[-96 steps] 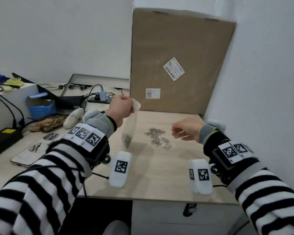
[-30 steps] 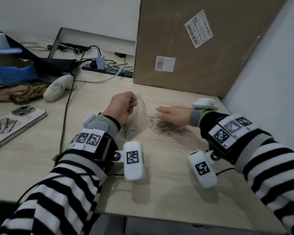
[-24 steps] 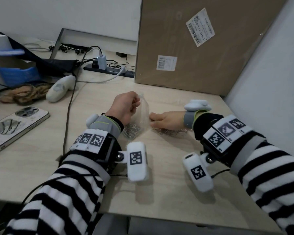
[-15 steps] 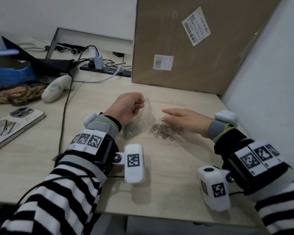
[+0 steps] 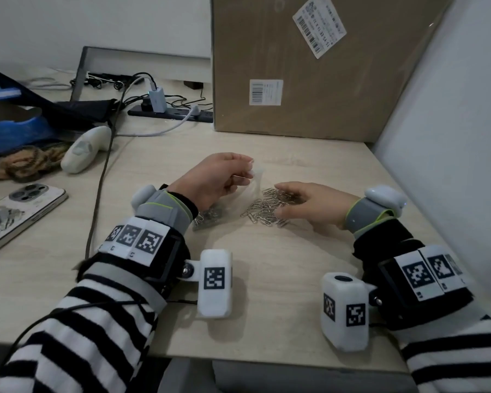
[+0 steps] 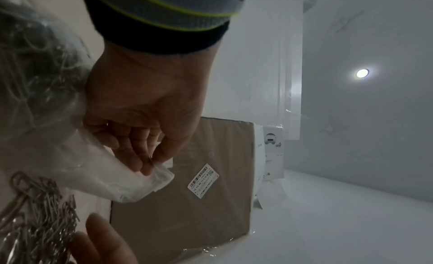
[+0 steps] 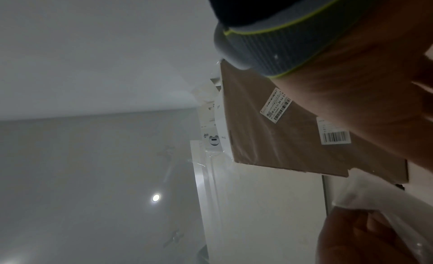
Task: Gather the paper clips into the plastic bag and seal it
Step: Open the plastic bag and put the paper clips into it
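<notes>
Clips (image 5: 262, 209): bare metal wire, shiny. Bag (image 6: 121, 177): thin clear plastic film, creased, slightly cloudy. Desk (image 5: 267, 279): pale wood-grain top, matt and smooth. Box (image 5: 309, 66): brown cardboard under glossy film, with white paper labels. Sleeves (image 5: 68, 336): striped knit cloth. Phone (image 5: 14, 214): glossy case.

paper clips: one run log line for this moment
left hand pinches plastic bag mouth | right hand on loose paper clips | some clips bagged | unsealed

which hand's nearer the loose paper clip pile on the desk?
Right. The right hand rests on the loose paper clip pile; the left hand, beside the pile, pinches the plastic bag.
</notes>
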A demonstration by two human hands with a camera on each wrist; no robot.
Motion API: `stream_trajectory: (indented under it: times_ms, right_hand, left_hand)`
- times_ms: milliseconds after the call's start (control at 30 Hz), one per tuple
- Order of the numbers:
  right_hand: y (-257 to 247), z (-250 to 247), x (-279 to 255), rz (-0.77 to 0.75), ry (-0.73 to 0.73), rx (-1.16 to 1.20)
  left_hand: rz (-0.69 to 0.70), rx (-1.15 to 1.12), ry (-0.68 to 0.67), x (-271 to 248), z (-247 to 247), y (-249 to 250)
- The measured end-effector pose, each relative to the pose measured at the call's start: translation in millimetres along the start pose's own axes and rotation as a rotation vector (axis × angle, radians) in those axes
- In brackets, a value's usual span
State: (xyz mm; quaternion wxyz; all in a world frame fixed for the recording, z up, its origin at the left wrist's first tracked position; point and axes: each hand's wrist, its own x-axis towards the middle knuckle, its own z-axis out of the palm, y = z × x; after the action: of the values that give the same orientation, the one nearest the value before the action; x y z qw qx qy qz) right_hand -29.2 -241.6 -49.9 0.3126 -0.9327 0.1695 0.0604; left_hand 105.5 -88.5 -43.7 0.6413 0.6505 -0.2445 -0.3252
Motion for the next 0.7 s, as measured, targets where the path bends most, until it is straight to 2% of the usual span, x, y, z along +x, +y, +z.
stream_trajectory:
  times_ms: [100,333,433,600,700]
  right_hand:
    - [-1,2,-2,-0.035,0.018,-0.186]
    - [1,7,-3,-0.136,0.147,-0.136]
    - [3,10,0,-0.155,0.195,-0.130]
    - [7,12,1,-0.146,0.323,-0.047]
    - [9,12,2,-0.109,0.386,0.016]
  left_hand:
    - [-0.009,0.036,-0.018,-1,4,0]
    - [-0.026,0.074,-0.053,-4,10,-1]
    - [-0.015,0.033,0.005,-5,10,1]
    - [0.076,-0.032,0.196,-2,1,7]
    - [0.127,-0.041,0.224,-3,2,7]
